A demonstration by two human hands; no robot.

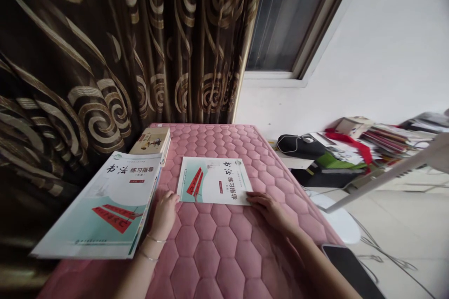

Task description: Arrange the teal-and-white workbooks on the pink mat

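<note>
A thin calligraphy workbook [213,181] with a white and pale green cover lies turned sideways on the pink quilted surface [210,252]. At its near left corner, my left hand [164,210] has its fingers curled on the edge. My right hand [268,208] holds the near right corner, its fingertips over the cover and the thumb mostly hidden. To the left is a stack of similar workbooks [115,196], its top cover showing red strips on green. Beyond that stack sits a thick tan book [150,141].
A patterned dark curtain [157,46] hangs along the left and back. On the right are a black pouch [301,145] with a white cable, piled papers and books [389,138], a lamp with a white round base [338,219], and a dark flat device [351,271] at the surface's edge.
</note>
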